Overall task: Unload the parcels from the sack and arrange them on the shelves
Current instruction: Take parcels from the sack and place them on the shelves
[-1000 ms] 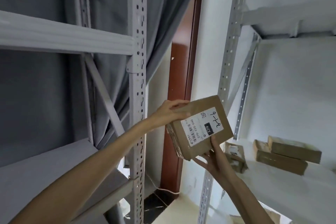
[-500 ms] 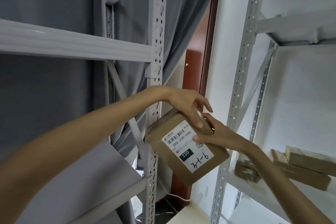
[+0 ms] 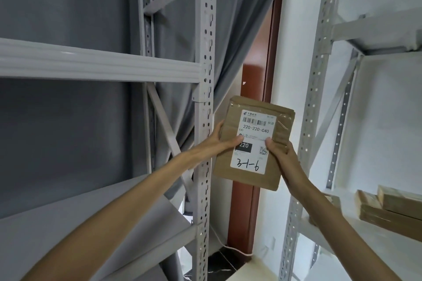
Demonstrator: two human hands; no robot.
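Between the two grey metal shelving racks, in the head view, a flat brown cardboard parcel with a white shipping label is held upright in the air, label facing the camera, in front of the reddish-brown door frame. The left hand grips its left edge, thumb laid across the label and fingers curled behind; the right hand grips the right edge the same way, thumb on the label's lower right. The step in hand looks like reading the label, which bears a printed code and a handwritten mark, to decide where this parcel belongs. The next move probably calls for carrying it either to the bare grey shelf board on the near left or to the white shelf on the right, and laying it flat without knocking what already lies there. By count: one parcel in the hands; at least two brown cardboard boxes stacked on the right shelf, cut off by the frame edge, with perhaps a third small one hidden behind the right forearm; two racks; two perforated front uprights, one left and one right. No sack is in sight.
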